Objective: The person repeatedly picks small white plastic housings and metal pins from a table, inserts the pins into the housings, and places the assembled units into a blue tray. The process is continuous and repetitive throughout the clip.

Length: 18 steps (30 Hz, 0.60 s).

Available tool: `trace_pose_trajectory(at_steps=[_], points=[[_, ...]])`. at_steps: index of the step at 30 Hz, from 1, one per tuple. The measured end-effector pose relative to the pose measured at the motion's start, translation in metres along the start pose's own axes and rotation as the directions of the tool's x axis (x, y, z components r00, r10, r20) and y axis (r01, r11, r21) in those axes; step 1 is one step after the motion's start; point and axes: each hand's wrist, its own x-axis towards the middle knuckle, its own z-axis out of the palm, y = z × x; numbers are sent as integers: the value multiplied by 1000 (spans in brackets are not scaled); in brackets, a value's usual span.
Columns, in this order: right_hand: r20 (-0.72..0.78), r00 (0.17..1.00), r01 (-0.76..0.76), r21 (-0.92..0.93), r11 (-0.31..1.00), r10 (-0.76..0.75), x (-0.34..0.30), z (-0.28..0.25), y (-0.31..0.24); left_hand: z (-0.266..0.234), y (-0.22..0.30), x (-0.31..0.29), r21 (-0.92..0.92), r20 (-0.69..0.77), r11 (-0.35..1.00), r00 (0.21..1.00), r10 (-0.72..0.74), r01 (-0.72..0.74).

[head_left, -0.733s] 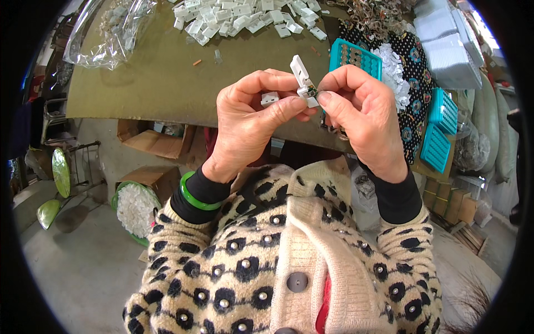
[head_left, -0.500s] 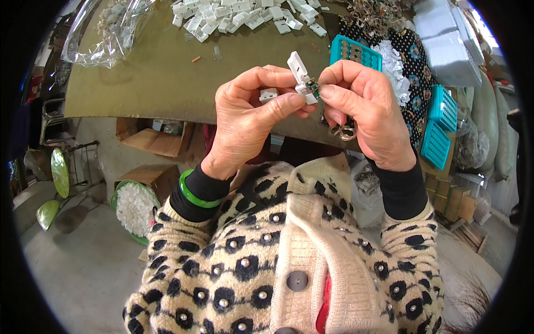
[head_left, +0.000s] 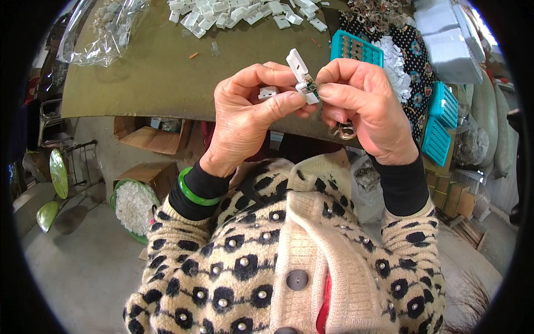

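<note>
My left hand (head_left: 247, 108) pinches a small white hinged plastic case (head_left: 299, 68) between thumb and fingers, its long lid tilted up. A second white plastic piece (head_left: 268, 93) is tucked in the same palm. My right hand (head_left: 364, 108) pinches a small green circuit board (head_left: 312, 87) at the case's edge; whether the board sits fully inside cannot be seen. Below the right fingers hangs a thin coiled wire (head_left: 347, 131), which looks linked to the board, though the fingers hide the join.
White plastic cases (head_left: 233, 12) lie heaped at the table's far side. To the right stand a teal tray (head_left: 356, 47) of round parts, white pieces (head_left: 392, 69) on dotted cloth and more teal trays (head_left: 436, 142). A clear bag (head_left: 103, 39) lies far left; a green basin (head_left: 119, 214) stands below.
The board sits slightly closer against the case, and both hands keep nearly the same pose. The view has shifted a little.
</note>
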Motion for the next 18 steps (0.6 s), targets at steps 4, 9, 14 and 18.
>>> trace_pose_trajectory(at_steps=[4,9,14,18], points=[[-87,960,235,-274,932,-268,-8,14,7,2,-2,2,117,-52,990,995,80,-74],[-164,814,403,-530,746,-557,-2,24,33,6,-2,3,112,-110,990,989,95,-83],[0,576,520,-771,366,-818,5,22,48,7,1,3,62,-157,998,988,-3,13],[-173,703,506,-560,656,-690,3,26,54,9,2,3,59,-202,995,977,-63,77]])
